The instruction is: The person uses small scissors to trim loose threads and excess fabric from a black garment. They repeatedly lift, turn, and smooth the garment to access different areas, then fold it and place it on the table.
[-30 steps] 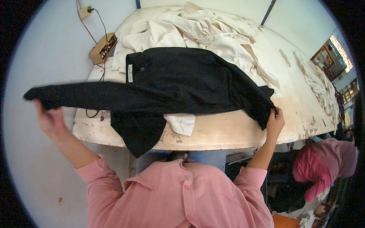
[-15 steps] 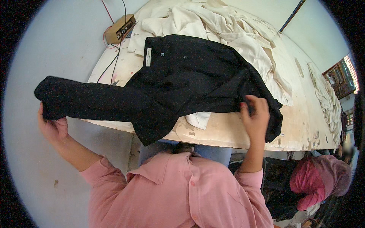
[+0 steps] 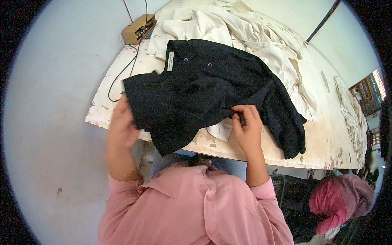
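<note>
A black shirt lies spread on the table, with a pale label and round fasteners showing near its upper left. One sleeve is doubled back over its left side; the other sleeve trails toward the table's front edge on the right. My left hand is at the folded sleeve's left edge, smeared by motion, so its grip is unclear. At the shirt's lower edge, right of the middle, the bent fingers and thumb of my right hand close on the black cloth.
White cloth is heaped across the back of the stained table, with more cloth at the far right. A brown box with wires sits at the back left. Beyond the front right edge is a pink and mauve bundle.
My left hand has swung right and inward, and the sleeve that stuck out left is now folded over the shirt. My right hand has moved left along the lower edge.
</note>
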Available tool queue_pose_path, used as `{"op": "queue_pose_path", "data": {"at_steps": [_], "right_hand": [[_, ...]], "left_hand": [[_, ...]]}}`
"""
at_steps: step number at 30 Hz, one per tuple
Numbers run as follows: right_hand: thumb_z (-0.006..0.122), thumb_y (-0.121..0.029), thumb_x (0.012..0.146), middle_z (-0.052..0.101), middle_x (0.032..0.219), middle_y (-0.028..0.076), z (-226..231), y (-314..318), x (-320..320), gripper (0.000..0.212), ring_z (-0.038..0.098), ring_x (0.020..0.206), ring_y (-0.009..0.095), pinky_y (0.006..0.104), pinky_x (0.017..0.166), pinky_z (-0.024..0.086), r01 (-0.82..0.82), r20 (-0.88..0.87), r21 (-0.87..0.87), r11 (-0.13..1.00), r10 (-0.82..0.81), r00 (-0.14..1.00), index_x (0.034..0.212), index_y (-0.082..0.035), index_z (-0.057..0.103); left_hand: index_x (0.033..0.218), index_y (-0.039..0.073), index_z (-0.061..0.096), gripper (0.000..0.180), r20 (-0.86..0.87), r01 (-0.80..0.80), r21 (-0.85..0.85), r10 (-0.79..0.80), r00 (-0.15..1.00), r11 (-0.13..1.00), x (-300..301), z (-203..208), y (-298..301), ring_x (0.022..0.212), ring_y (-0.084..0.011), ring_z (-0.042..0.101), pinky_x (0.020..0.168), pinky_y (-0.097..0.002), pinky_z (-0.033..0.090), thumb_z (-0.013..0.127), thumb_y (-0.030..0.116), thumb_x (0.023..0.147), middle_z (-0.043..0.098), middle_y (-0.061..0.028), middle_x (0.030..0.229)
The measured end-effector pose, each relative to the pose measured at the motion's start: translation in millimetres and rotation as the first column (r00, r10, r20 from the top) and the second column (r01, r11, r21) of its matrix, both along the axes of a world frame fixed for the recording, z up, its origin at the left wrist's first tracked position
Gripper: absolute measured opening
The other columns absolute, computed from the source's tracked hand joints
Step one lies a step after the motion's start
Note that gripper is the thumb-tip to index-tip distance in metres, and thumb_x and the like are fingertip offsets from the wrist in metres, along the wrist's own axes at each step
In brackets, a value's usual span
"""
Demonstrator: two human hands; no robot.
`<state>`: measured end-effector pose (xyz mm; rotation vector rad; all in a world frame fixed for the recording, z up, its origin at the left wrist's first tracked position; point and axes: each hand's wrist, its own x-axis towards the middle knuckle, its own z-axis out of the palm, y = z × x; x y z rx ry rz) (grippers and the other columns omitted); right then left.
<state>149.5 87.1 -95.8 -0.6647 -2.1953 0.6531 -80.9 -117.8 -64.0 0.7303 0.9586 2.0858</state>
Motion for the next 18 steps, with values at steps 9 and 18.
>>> {"op": "queue_pose_path", "data": {"at_steps": [9, 18], "right_hand": [[0.074, -0.014, 0.076, 0.056, 0.076, 0.003, 49, -33, -17, 0.025, 0.051, 0.063, 0.009, 0.0226, 0.055, 0.042, -0.174, -0.239, -0.262, 0.949, 0.111, 0.965, 0.095, -0.003, 0.063], [0.064, -0.015, 0.088, 0.045, 0.064, -0.007, 39, -14, -17, 0.024, 0.038, 0.062, 0.003, 0.0212, 0.054, 0.032, -0.256, -0.303, -0.699, 0.668, 0.047, 0.952, 0.070, -0.006, 0.051]], "left_hand": [[0.116, 0.000, 0.052, 0.043, -0.705, -0.340, -0.177, 0.122, 0.699, 0.924, 79, 12, 69, 0.063, -0.0042, 0.057, 0.053, -0.0182, 0.049, 0.068, -0.003, 0.076, 0.054, -0.0011, 0.070], [0.117, 0.003, 0.053, 0.041, -0.483, -0.129, -0.277, -0.021, 0.876, 0.952, 72, 13, 73, 0.057, -0.0030, 0.053, 0.051, -0.0166, 0.042, 0.065, -0.004, 0.079, 0.053, 0.0015, 0.068]]}}
